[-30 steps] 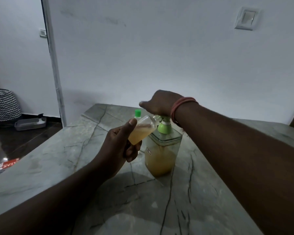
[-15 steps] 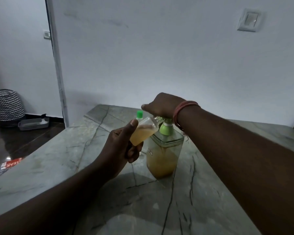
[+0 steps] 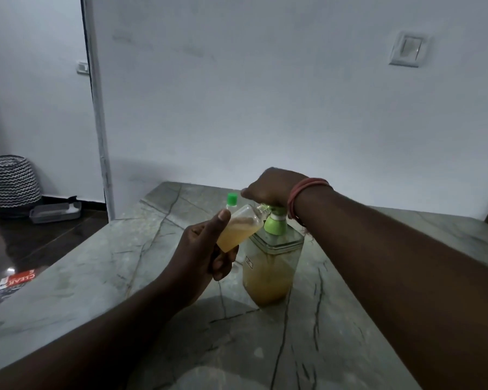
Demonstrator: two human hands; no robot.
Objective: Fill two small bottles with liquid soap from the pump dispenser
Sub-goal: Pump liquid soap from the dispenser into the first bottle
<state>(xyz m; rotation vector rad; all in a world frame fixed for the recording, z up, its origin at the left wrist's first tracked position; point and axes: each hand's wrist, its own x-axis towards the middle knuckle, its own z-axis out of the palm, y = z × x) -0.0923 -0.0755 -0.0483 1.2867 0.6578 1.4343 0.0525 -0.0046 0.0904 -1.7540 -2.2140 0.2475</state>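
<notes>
White wall (image 3: 265,94) with a switch plate (image 3: 408,49) backs a grey veined stone counter (image 3: 96,266). Off to the left on the dark floor sit a zigzag-patterned basket (image 3: 12,181) and a grey tray (image 3: 55,211). On the counter stands the square pump dispenser (image 3: 271,263), partly full of amber soap. Right hand (image 3: 268,187), fingers curled downward, presses on the pump head, hiding it. Left hand (image 3: 200,254) grips a small bottle (image 3: 238,228), tilted with its mouth at the nozzle and about half full. Just behind it stands a second bottle's green cap (image 3: 232,199).
</notes>
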